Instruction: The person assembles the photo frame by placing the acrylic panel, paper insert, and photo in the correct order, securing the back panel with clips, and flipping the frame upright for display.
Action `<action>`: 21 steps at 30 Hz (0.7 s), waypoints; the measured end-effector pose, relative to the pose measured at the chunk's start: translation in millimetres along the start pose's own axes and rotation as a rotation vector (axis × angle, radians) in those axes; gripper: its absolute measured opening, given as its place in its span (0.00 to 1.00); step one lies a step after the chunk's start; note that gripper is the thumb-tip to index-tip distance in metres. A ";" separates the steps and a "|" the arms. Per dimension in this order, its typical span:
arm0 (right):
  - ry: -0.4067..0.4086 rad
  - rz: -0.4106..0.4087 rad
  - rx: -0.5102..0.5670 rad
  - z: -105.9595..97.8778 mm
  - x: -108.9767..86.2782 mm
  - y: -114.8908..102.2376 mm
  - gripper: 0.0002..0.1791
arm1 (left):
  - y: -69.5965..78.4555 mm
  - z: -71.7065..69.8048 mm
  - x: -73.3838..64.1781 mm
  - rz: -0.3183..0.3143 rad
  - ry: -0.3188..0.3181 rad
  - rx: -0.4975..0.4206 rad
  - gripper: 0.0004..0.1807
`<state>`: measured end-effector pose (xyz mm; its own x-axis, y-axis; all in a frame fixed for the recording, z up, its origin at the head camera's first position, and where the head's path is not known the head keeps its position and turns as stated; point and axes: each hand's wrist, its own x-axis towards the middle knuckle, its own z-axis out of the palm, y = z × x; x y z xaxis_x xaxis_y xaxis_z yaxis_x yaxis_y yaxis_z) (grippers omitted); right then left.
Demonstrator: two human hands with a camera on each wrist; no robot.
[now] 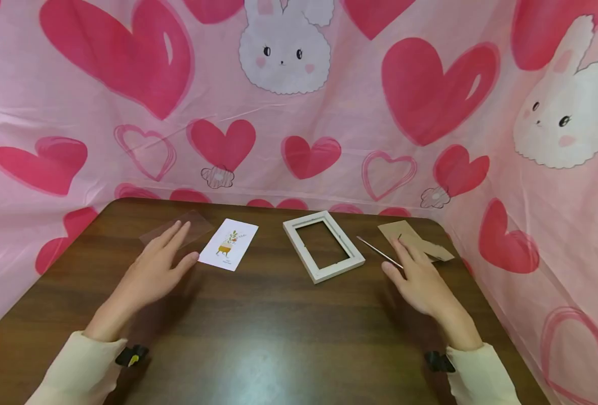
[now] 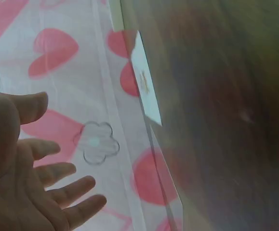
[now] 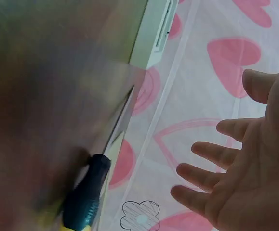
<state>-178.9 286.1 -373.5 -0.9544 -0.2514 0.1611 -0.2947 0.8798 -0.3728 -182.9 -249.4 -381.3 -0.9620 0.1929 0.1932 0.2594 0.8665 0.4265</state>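
My left hand (image 1: 152,267) hovers with fingers spread over the left of the table, holding nothing. Behind its fingertips lies a clear plastic sheet (image 1: 197,223), and right of the thumb a white card (image 1: 229,244) printed with a plant in a yellow pot. My right hand (image 1: 420,278) is also held out empty above the table. Its fingers partly cover a screwdriver, whose shaft (image 1: 380,251) shows in the head view and whose dark handle (image 3: 86,192) shows in the right wrist view. A brown backing board (image 1: 405,230) lies beyond that hand. Between the hands rests a white picture frame (image 1: 306,253).
The dark wooden table (image 1: 258,337) ends at its back edge against a pink curtain (image 1: 359,112) with hearts and rabbits. That curtain also hangs along both sides. Black straps sit at both wrists.
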 end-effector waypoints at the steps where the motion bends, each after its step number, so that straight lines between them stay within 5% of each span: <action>1: -0.008 0.000 0.014 -2.0 4.3 1.0 0.41 | 2.9 0.0 3.0 0.005 0.010 -0.024 0.44; 12: -0.060 -0.045 0.135 -9.9 56.0 10.8 0.35 | 37.3 11.9 44.9 0.018 0.039 -0.265 0.36; 21: -0.075 -0.022 0.213 3.0 91.5 9.0 0.26 | 71.8 42.5 75.4 -0.039 -0.124 -0.468 0.37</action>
<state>-269.0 269.8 -364.9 -0.9460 -0.3060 0.1066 -0.3119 0.7705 -0.5559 -240.5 -153.1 -373.7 -0.9673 0.2426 0.0742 0.2058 0.5793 0.7887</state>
